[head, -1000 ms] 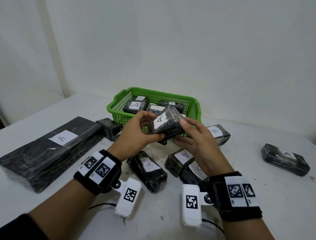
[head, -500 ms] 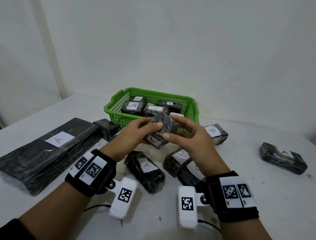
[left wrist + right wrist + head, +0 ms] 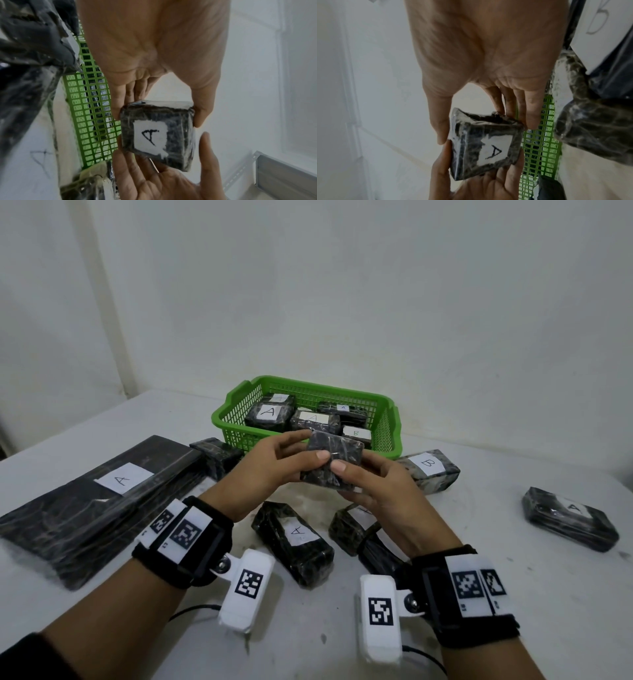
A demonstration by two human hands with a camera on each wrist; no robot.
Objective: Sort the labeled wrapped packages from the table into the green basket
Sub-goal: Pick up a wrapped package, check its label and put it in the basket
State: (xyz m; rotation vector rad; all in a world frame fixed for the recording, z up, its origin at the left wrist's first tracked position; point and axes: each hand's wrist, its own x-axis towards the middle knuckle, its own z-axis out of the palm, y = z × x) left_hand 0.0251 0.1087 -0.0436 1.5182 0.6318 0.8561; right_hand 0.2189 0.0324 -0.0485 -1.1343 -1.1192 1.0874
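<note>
Both hands hold one small black wrapped package (image 3: 334, 462) in the air just in front of the green basket (image 3: 236, 419). My left hand (image 3: 274, 460) grips its left side and my right hand (image 3: 373, 484) grips its right side, thumbs on top. In the head view its plain dark face is up; in the wrist views its white "A" label (image 3: 150, 136) (image 3: 494, 150) faces down toward the palms. The basket holds several labeled packages, most marked "A" (image 3: 269, 414), one marked "B" (image 3: 356, 433).
On the white table (image 3: 513, 594) lie a long flat black package marked "A" (image 3: 102, 494), a "B" package (image 3: 428, 470), an "A" package (image 3: 294, 539) below my hands, another "A" package (image 3: 570, 518) far right, and more under my right wrist.
The held package has been turned over: its "A" label faced up a second ago and now faces down. Both hands stayed in front of the basket.
</note>
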